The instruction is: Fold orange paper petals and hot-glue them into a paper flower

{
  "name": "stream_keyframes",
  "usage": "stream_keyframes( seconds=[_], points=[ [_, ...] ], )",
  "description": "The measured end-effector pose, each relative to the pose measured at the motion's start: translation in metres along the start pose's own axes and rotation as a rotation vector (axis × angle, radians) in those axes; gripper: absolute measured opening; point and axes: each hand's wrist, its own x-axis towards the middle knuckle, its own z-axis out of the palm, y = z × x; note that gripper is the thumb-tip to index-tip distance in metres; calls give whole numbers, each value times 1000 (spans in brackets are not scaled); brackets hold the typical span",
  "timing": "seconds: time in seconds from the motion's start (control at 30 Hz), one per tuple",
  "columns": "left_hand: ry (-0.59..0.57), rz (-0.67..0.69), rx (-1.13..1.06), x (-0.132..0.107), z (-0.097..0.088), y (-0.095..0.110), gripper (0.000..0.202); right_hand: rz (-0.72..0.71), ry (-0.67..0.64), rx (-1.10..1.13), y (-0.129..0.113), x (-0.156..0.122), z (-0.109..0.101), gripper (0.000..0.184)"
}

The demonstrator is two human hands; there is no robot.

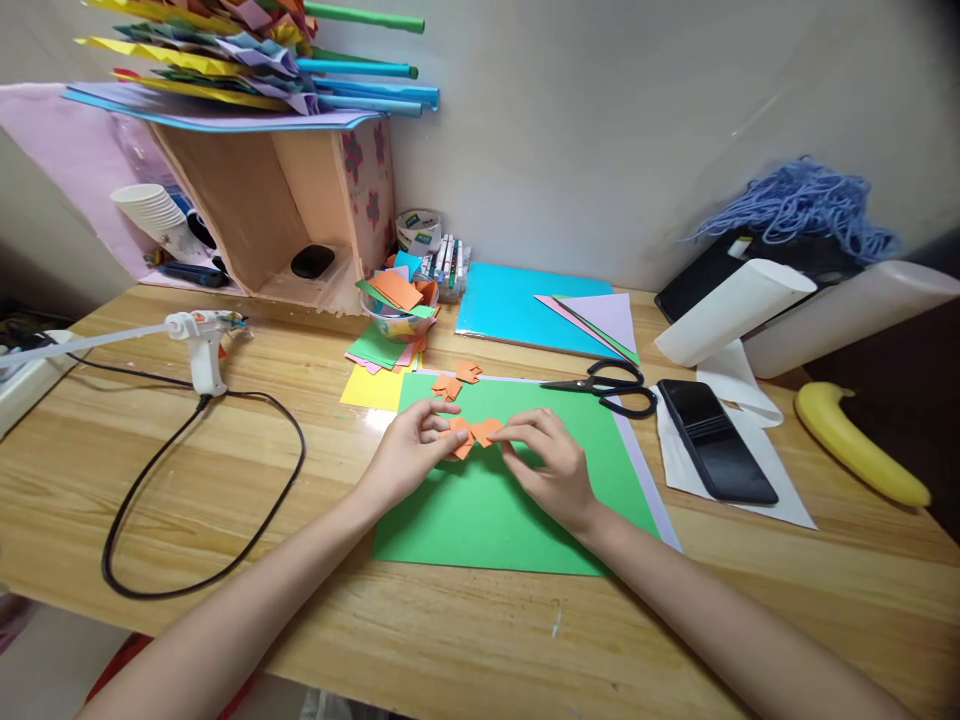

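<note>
Over the green sheet [517,520], my left hand [409,445] pinches an orange folded paper piece [460,440] between thumb and fingers. My right hand [551,460] grips a second orange folded paper piece [487,432] by its right edge. The two pieces are side by side, their near edges meeting or almost meeting; I cannot tell whether they are joined. Just beyond my fingers, two more orange paper pieces [448,387] lie at the back edge of the green sheet. Black-handled scissors [600,386] rest at the sheet's back right corner.
To the left stands a white glue gun [201,350] with its looped black cable [300,450]. A bowl of paper scraps [397,310] is at the back, beside a blue sheet stack [510,305]. A phone [716,440], paper roll [735,310] and banana [859,443] lie to the right.
</note>
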Motion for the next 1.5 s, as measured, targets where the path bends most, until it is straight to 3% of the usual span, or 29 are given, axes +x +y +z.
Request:
stream_keyframes(
  seconds=[0.13,0.3,0.47,0.53,0.67,0.9,1.5],
  points=[
    [-5,-46,-47,0,2,1,44,-83,-55,-74,0,-3,2,23],
    [24,0,25,0,-1,1,45,-100,-147,-25,-3,-2,2,27],
    [31,37,82,0,0,0,44,160,-66,137,-6,1,3,33],
    [16,46,84,-1,2,-1,42,261,-107,203,-5,1,3,31],
    [7,51,83,-1,3,0,41,315,-180,285,-2,0,5,25],
    [25,25,96,0,3,-2,42,444,18,474,4,1,8,20],
    [-4,15,67,-3,9,-4,37,474,-88,619,3,0,7,21]
  ],
)
